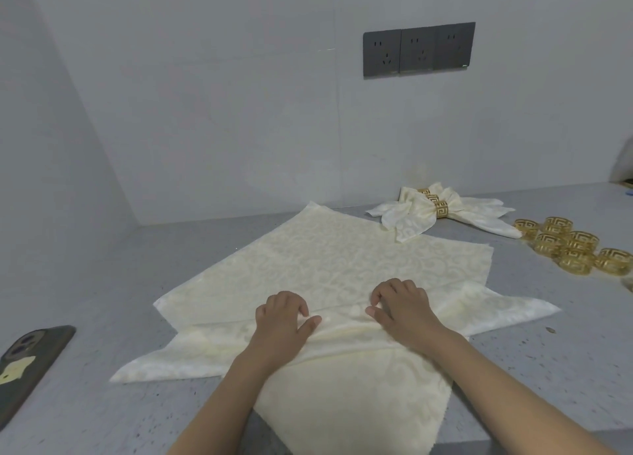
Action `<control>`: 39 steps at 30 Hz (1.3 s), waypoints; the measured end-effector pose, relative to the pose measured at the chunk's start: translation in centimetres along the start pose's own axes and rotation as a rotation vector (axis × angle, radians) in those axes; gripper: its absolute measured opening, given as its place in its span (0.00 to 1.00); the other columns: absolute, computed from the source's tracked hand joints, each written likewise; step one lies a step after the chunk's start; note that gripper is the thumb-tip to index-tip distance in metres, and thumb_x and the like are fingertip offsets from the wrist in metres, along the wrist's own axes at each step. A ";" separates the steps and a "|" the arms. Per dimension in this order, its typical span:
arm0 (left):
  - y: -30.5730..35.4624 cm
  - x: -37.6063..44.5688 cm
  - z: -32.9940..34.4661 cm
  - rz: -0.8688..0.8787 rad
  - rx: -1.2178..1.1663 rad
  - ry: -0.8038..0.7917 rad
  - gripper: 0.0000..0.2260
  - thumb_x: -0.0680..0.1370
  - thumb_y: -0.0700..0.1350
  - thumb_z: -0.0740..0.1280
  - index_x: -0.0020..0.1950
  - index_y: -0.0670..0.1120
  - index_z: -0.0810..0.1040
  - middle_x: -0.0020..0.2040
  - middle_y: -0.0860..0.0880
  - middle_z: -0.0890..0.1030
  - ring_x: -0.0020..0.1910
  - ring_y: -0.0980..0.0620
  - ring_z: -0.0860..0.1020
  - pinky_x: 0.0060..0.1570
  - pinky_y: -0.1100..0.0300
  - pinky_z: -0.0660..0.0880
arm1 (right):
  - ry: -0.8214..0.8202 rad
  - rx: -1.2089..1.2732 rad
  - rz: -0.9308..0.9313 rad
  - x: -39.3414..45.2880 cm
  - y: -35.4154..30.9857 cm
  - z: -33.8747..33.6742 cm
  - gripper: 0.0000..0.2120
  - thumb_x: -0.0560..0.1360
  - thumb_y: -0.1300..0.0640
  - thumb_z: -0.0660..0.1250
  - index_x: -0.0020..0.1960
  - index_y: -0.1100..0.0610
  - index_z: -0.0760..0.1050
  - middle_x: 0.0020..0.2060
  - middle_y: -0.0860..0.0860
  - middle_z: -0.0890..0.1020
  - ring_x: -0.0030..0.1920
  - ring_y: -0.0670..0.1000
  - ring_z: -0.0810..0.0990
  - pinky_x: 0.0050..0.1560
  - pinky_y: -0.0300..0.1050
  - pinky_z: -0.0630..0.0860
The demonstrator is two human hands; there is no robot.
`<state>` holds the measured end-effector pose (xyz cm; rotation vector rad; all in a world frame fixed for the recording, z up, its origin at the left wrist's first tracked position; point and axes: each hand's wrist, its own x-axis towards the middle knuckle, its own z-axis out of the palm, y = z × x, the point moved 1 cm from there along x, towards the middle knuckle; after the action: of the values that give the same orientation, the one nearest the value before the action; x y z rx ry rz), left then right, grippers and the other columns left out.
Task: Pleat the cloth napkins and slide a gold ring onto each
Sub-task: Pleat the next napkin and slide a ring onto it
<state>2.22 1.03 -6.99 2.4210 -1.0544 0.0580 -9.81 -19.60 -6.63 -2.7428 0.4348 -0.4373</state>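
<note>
A cream patterned napkin (329, 259) lies spread on the grey counter (102, 283), on top of other flat napkins whose corners stick out at left and right. A fold runs across its near part. My left hand (284, 321) and my right hand (400, 307) sit side by side on that fold, each pinching the cloth between thumb and curled fingers. Two finished pleated napkins (431, 215) with gold rings lie at the back right. Several loose gold rings (568, 245) are clustered on the counter at the right.
A dark phone (27, 362) lies face down at the counter's left front. The wall behind carries a row of dark power sockets (418, 49). The counter's front edge runs just below my forearms.
</note>
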 end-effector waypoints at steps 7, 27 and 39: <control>0.9 0.6 -1.4 0.038 -0.056 -0.008 0.05 0.76 0.53 0.67 0.42 0.57 0.72 0.43 0.56 0.74 0.49 0.56 0.70 0.51 0.61 0.56 | 0.008 -0.151 -0.080 0.7 -0.4 -1.2 0.11 0.78 0.44 0.59 0.55 0.48 0.75 0.45 0.42 0.68 0.56 0.49 0.66 0.49 0.40 0.50; 1.7 -4.5 -1.1 0.145 -0.014 -0.028 0.13 0.80 0.55 0.58 0.61 0.51 0.71 0.64 0.59 0.74 0.61 0.57 0.73 0.58 0.65 0.66 | -0.060 0.066 -0.144 -5.2 -0.3 -2.4 0.15 0.80 0.46 0.57 0.64 0.47 0.71 0.56 0.45 0.79 0.57 0.47 0.75 0.56 0.36 0.66; 1.8 -5.0 -0.7 0.248 0.273 -0.323 0.30 0.70 0.66 0.30 0.72 0.66 0.40 0.75 0.59 0.37 0.75 0.60 0.36 0.72 0.58 0.32 | -0.115 -0.163 -0.220 -5.3 -3.1 -1.8 0.34 0.75 0.35 0.36 0.64 0.45 0.74 0.71 0.49 0.68 0.71 0.52 0.62 0.70 0.43 0.54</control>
<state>-2.41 3.65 -6.74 2.5821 -1.5806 -0.1173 -14.48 -15.50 -5.16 -2.9694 0.1451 -0.3071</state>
